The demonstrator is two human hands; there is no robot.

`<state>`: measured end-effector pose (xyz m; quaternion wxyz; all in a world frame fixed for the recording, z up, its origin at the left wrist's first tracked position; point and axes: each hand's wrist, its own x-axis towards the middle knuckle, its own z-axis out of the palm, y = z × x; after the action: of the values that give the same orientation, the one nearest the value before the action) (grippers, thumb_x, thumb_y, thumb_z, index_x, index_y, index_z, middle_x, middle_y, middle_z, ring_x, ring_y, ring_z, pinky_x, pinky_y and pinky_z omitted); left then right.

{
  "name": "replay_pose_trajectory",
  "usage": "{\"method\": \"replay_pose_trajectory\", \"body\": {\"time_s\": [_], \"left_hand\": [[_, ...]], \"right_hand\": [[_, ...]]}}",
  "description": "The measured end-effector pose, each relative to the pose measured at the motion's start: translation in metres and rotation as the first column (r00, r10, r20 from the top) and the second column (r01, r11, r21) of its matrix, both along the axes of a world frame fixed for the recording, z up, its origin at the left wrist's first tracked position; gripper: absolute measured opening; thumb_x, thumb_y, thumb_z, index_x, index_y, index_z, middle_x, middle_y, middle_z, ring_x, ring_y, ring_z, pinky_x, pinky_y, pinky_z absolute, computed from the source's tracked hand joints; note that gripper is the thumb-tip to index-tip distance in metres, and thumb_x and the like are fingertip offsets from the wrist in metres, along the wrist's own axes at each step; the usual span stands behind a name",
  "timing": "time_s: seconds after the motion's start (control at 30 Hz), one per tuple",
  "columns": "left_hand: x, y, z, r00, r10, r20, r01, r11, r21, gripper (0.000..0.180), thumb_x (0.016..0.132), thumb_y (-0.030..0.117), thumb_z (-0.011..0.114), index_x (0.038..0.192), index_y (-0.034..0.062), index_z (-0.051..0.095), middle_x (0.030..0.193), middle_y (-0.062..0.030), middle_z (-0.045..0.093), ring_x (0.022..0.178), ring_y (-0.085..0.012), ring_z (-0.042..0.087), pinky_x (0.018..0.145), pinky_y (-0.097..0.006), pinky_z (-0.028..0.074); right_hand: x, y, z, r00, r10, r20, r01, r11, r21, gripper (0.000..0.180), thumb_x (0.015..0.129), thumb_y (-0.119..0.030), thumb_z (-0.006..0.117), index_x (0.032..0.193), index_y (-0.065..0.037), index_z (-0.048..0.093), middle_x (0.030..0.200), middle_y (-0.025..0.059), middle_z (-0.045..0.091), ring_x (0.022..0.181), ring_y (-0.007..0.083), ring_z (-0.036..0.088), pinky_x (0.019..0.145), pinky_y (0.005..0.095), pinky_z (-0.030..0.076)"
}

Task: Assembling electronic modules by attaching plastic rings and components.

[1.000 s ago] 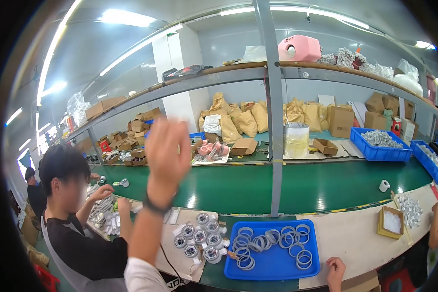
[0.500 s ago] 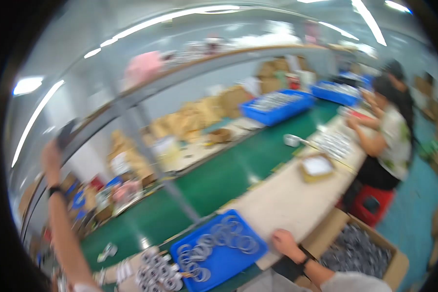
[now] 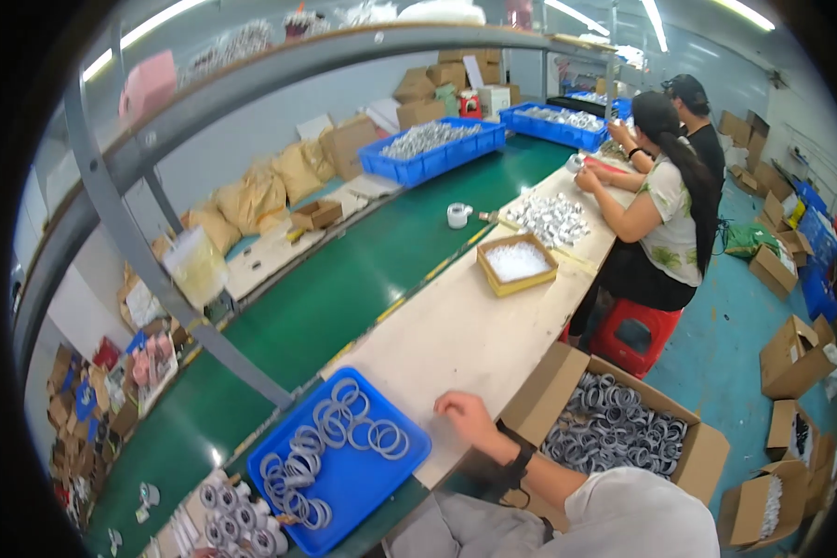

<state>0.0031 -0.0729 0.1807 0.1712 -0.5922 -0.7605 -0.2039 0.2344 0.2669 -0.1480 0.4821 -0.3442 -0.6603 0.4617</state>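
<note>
The right hand is by the pale table, just beside the blue tray, with its fingers bent. I can see nothing in it, and I cannot tell if the fingertips meet. The left hand is out of sight. The grey rings lie in the blue tray, many on top of each other. I think this is a small stop in handling the rings, as no ring is being touched. To pick one up from here, the right hand would need to go left over the tray's edge and pull one ring free of the pile. White round parts sit close together next to the tray. Farther along the table is a yellow box of white bits. A long green belt runs beside the table, with a big blue bin past it. A cardboard box near the person's arm is full of more grey rings. Beyond it, a co-worker sits on a red stool on the blue-green floor.
</note>
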Motion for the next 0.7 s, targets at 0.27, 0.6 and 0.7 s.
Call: {"method": "replay_pose_trajectory", "body": {"time_s": [0.27,0.6,0.7], "left_hand": [[0.064,0.010,-0.211,0.388,0.196,0.901,0.302,0.896,-0.325,0.025,0.082,0.006,0.061,0.061,0.0002,0.049,0.048,-0.0034,0.042,0.047,-0.0079,0.041,0.043,-0.028,0.031],[0.097,0.016,-0.268,0.166,0.233,0.958,0.413,0.866,-0.282,0.020,0.083,0.009,0.065,0.069,-0.0032,0.057,0.061,-0.0010,0.055,0.059,-0.0052,0.045,0.050,-0.025,0.039],[0.104,0.012,-0.276,-0.017,0.193,0.981,0.385,0.907,-0.172,0.024,0.083,0.011,0.066,0.067,-0.0031,0.055,0.059,-0.0001,0.054,0.057,-0.0058,0.044,0.048,-0.026,0.037]], "right_hand": [[-0.001,-0.094,0.084,0.826,0.542,-0.155,-0.557,0.827,-0.081,0.008,0.079,0.006,0.049,0.078,0.001,0.055,0.086,0.0091,0.061,0.085,0.0201,0.057,0.078,0.0296,0.045],[0.016,-0.197,0.071,0.569,0.677,0.467,-0.813,0.547,0.198,0.020,0.075,-0.005,0.057,0.095,-0.008,0.059,0.102,0.0096,0.054,0.095,0.0277,0.053,0.081,0.0374,0.044],[0.021,-0.202,0.063,0.606,0.619,0.500,-0.788,0.551,0.272,0.019,0.077,-0.010,0.060,0.096,-0.009,0.059,0.102,0.0090,0.053,0.096,0.0279,0.053,0.078,0.0390,0.044]]}}
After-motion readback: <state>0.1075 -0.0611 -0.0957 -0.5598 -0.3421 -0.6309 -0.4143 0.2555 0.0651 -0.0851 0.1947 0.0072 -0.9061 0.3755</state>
